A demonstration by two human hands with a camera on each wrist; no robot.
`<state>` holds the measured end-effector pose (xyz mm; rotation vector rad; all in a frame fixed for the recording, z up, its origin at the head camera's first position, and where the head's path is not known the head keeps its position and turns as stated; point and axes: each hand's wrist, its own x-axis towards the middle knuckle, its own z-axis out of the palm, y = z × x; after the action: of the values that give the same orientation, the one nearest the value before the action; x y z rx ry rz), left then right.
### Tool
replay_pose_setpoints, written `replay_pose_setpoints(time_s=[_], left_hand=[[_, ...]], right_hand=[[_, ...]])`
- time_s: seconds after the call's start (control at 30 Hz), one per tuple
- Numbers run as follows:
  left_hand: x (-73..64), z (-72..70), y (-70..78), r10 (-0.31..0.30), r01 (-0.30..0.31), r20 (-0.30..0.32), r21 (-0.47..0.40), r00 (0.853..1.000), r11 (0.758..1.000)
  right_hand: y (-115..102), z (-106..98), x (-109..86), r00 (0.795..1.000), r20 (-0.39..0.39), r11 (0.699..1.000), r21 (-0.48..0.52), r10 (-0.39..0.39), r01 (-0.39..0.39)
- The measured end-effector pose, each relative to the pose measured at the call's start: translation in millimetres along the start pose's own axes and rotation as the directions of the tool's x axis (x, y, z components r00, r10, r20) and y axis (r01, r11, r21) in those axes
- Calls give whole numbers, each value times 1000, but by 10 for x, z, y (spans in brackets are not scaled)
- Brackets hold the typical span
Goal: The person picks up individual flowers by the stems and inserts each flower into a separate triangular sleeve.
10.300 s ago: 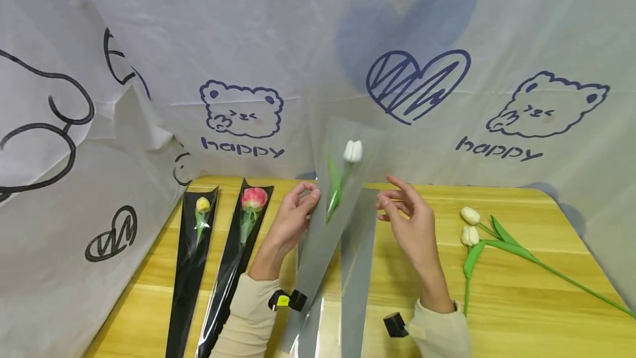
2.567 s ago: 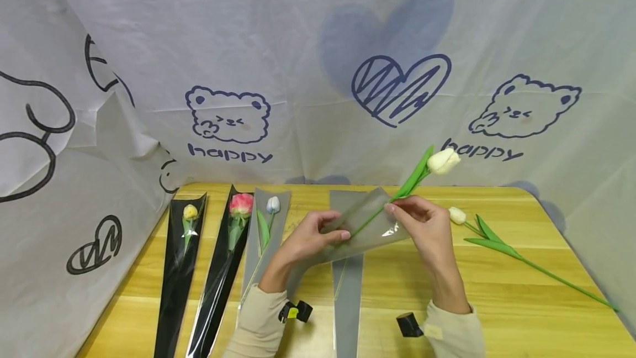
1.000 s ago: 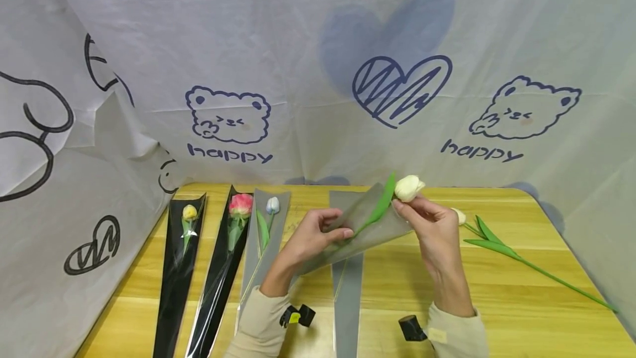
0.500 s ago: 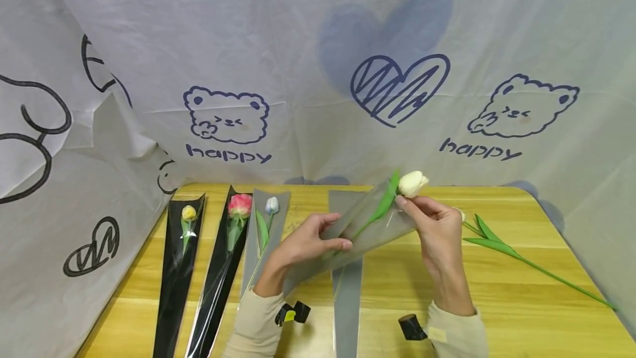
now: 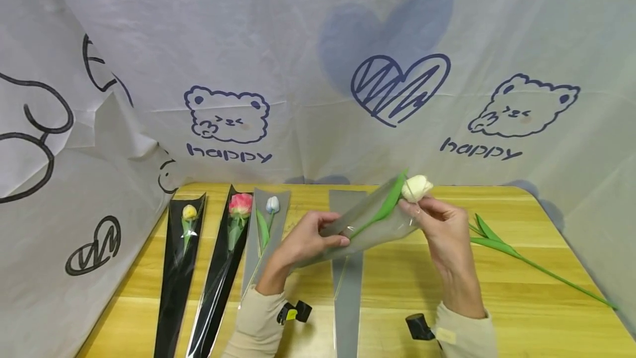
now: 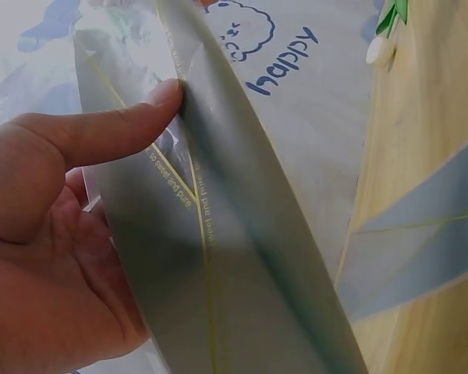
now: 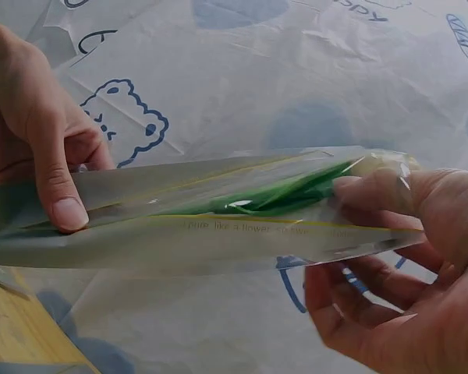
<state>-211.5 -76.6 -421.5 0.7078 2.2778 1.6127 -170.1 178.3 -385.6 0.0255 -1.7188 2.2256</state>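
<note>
My left hand [image 5: 310,241] grips a grey translucent flower sleeve [image 5: 375,236] between thumb and fingers, above the table. In the left wrist view its thumb presses the printed front of the sleeve [image 6: 218,234]. A white tulip [image 5: 416,188] lies in the sleeve, its bloom at the mouth and its green leaf [image 5: 390,203] showing through the film. Just under the bloom my right hand [image 5: 444,236] pinches the tulip with thumb and forefinger. In the right wrist view the right thumb touches the tulip's upper end beside the green leaf [image 7: 285,193]; the other fingers are behind the sleeve.
On the table's left lie a yellow flower [image 5: 189,213] and a pink flower [image 5: 240,205] in black sleeves, and a white tulip [image 5: 272,205] in a grey sleeve. Another grey sleeve [image 5: 348,303] lies at centre. A loose tulip's stem [image 5: 556,276] is at right, its bloom hidden.
Earlier the left hand held another wrapped tulip, now on the table. A loose tulip was taken from the right and slid down into this sleeve. Lately the right hand shifted slightly right.
</note>
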Motion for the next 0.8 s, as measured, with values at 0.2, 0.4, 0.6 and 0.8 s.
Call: replay_pose_setpoints(time_s=[0.2,0.4,0.6,0.8], left_hand=[[21,-42,-61,51,-51,-8,-21,999,998],[31,-118,-152,45,-47,-24,-82,999,996],[40,-144,-127,-16,-1,-104,-165,994,986],[39,-85,-54,-33,-9,-150,-275,988,961]], right_hand=[[-50,-44,18,995,68,989,-130,72,-63],[-112,-187,29,988,118,981,-178,98,-76],[-94,-146,22,994,110,1000,-20,-7,9],[83,91,-12,959,283,989,-130,-36,76]])
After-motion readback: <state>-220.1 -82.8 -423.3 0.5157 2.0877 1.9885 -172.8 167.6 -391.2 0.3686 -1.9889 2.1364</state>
